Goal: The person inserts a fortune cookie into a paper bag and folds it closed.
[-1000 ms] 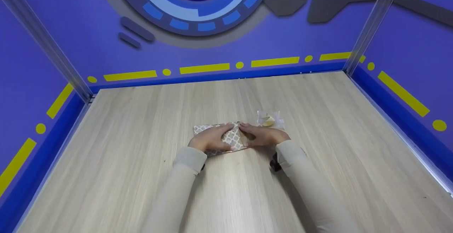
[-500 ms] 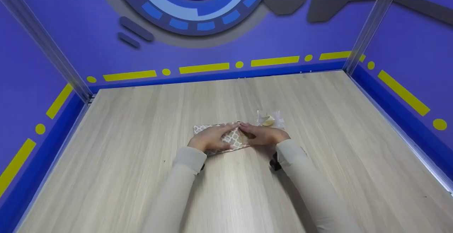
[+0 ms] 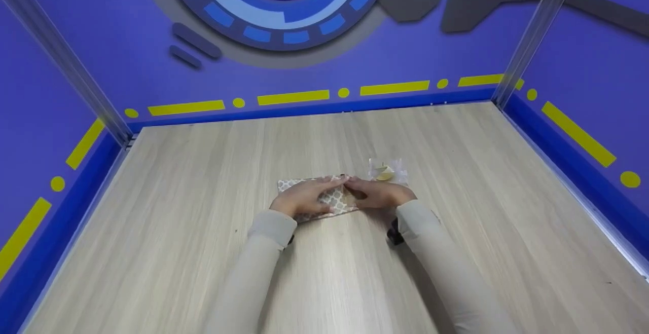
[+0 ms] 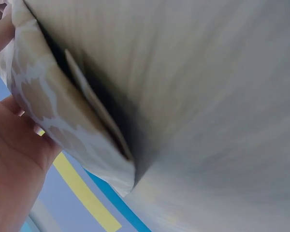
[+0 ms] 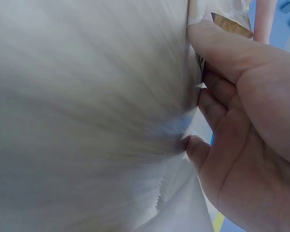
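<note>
A flat piece with a white and beige lattice pattern [image 3: 340, 203] lies on the table under both hands. My left hand [image 3: 304, 197] rests across it, thumb near the front edge, fingers reaching to the back edge. At its right end my right hand [image 3: 377, 194] touches it with bent fingers and thumb, where a plain brown patch shows. Both hands' fingertips meet at the back edge. In the left wrist view the patterned piece [image 4: 63, 111] has a folded, layered edge. The right wrist view shows the right hand's thumb [image 5: 222, 43] against the piece.
Just behind the right hand, a clear plastic packet [image 3: 388, 171] with something yellowish inside lies on the wooden table [image 3: 203, 182]. Blue panels with yellow marks stand behind and at both sides.
My left hand's fingertips have slid a little to the right along the back edge, up to the right hand's fingertips. The right hand has hardly moved.
</note>
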Demonstrator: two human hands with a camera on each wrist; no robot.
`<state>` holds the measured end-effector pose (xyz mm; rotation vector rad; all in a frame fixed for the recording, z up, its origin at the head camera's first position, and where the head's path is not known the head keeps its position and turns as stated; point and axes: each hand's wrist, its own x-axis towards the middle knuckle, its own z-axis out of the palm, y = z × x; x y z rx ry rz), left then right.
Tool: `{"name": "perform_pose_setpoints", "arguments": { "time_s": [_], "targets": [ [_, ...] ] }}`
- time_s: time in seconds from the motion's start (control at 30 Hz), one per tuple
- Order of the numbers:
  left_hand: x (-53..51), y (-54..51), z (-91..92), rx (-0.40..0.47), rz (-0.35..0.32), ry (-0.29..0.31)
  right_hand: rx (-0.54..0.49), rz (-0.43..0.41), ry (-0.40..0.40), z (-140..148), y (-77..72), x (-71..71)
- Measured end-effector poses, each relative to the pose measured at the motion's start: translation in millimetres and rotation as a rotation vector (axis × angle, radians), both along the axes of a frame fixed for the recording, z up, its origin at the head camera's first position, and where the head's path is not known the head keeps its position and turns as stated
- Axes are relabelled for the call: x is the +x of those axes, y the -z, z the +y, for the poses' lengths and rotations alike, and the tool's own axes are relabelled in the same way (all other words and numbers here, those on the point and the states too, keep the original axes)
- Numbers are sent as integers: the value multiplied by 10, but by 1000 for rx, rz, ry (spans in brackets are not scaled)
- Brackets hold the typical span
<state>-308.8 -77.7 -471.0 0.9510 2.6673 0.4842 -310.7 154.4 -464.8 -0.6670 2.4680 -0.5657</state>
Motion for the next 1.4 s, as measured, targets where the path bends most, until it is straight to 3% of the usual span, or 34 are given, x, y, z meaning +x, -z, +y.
{"name": "perform_pose_setpoints", "arguments": {
  "time_s": [0.6, 0.93, 1.4],
  "targets": [
    [-1, -9, 3, -15, -16, -21, -48, -13, -28, 25, 2, -14],
    [1, 1, -6, 22, -22, -56, -51, -16, -47, 16, -1, -17],
    [0, 16, -22, 81, -28, -58, -27, 9, -67, 12, 14, -28]
  ]
}}
